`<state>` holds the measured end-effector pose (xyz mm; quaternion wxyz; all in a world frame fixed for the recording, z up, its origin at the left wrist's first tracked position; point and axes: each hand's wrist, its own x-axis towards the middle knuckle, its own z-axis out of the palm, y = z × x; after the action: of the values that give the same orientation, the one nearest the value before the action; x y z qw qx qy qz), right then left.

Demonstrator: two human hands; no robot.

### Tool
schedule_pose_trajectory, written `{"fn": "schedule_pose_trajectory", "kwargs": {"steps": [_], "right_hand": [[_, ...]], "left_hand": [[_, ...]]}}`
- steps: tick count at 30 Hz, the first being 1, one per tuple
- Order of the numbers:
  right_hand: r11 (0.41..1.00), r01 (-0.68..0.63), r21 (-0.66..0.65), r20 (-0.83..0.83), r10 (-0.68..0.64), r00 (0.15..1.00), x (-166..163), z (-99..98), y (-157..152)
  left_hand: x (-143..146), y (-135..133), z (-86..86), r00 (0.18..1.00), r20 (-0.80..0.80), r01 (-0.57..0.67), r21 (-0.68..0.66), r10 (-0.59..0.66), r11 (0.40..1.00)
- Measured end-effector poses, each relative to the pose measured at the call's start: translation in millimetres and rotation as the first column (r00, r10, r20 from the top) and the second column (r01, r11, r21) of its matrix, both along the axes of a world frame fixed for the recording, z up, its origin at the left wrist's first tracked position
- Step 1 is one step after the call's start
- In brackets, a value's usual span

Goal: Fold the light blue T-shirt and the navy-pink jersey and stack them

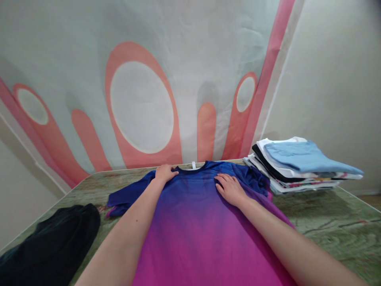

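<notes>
Shirt (190, 230), shaded from blue at the shoulders to magenta below, is spread on the table (333, 226), with its collar (192, 172) toward the far edge and its body toward the viewer. A white label (193, 165) is seen standing at the collar. The left hand (165, 173) is placed at the shoulder just beside the collar, its thumb laid along the cloth; the other fingers are largely hidden, so whether its grip is closed on the fabric cannot be told. The right hand (230, 188) is rested palm down on the opposite upper part, its grip loose, with the fingers extended and nothing clasped. One sleeve (131, 194) is extended to the left; the other is bunched at the right, near a stack (276, 171) of folded clothes topped by a light blue piece (306, 155). Black cloth (56, 242) is heaped at the near left. Behind the table, a pale wall (193, 47) is marked with coral shapes (206, 131).
</notes>
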<state>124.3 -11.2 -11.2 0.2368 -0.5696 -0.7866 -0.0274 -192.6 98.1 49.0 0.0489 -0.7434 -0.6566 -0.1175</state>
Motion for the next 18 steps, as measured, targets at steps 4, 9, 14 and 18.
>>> {"fn": "schedule_pose_trajectory", "kwargs": {"steps": [4,9,14,18], "right_hand": [[0.999,-0.043,-0.012,-0.024,0.043,0.999,6.9,-1.1,1.9],[0.998,-0.051,-0.023,-0.046,0.050,0.998,10.0,-0.5,3.7],[0.998,-0.062,-0.032,-0.045,0.061,0.997,11.4,-1.8,3.6],[0.998,-0.059,-0.025,-0.025,0.058,0.998,10.8,-3.7,2.7]], "left_hand": [[3.8,19.7,4.8,0.996,-0.024,-0.082,0.015,0.083,0.996],[20.5,16.8,8.8,0.986,0.026,-0.168,0.147,0.166,0.975],[45.8,-35.6,-30.1,0.988,0.070,0.119,0.190,-0.135,0.974],[28.5,-49.3,-52.3,0.969,-0.006,0.246,0.027,-0.246,0.969]]}}
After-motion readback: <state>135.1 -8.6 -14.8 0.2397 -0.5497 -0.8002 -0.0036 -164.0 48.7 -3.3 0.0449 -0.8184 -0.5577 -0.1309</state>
